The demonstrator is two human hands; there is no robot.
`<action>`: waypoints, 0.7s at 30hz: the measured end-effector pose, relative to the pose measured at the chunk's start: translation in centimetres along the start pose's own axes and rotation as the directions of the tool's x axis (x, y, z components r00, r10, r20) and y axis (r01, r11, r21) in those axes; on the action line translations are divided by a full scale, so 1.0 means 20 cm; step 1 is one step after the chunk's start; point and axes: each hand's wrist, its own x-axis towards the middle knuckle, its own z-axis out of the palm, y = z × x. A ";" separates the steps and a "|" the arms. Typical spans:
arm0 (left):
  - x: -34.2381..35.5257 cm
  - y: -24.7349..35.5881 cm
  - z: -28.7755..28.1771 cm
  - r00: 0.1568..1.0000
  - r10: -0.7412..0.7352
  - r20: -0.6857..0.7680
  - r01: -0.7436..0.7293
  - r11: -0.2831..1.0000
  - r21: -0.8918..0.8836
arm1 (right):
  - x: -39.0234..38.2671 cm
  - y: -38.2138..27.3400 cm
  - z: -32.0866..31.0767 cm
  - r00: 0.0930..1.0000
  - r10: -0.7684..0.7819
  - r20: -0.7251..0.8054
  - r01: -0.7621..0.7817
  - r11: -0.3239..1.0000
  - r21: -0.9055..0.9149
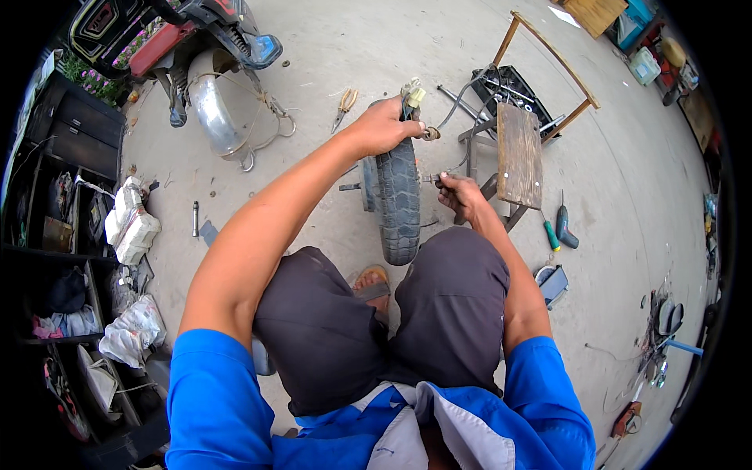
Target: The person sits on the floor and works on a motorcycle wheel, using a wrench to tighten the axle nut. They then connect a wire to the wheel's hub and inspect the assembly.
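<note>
A small wheel with a black, worn, treaded tyre (399, 196) stands upright on the ground before my knees. My left hand (384, 127) is closed over the top of the tyre. By its fingertips is a round metal ring (431, 134), and a pale yellow plug (416, 96) sticks up behind the hand. On the wheel's right side a thin axle end (428, 178) juts out. My right hand (464, 196) is there with its fingers pinched on a small dark piece too small to name. A grey cable (453, 110) runs near the left hand.
A wooden-topped stool (519, 157) stands close on the right, before a black toolbox (513, 94). Combination pliers (345, 106) lie beyond the wheel. A screwdriver (551, 233) and power drill (565, 227) lie right. A vehicle with a silver mudguard (215, 117) stands far left; shelves (66, 258) line the left.
</note>
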 end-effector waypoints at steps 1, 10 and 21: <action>-0.01 0.01 -0.01 1.000 0.001 0.024 0.000 1.000 -0.019 | -0.01 0.00 0.00 1.000 -0.006 -0.002 0.006 1.000 -0.013; 0.00 -0.02 -0.05 0.998 0.034 0.060 -0.030 0.998 -0.062 | 0.00 -0.01 -0.03 0.999 -0.016 0.031 0.018 0.999 -0.043; 0.00 -0.04 -0.05 0.998 0.025 0.059 -0.022 0.998 -0.051 | 0.00 -0.01 -0.02 0.998 -0.010 0.059 0.009 1.000 0.008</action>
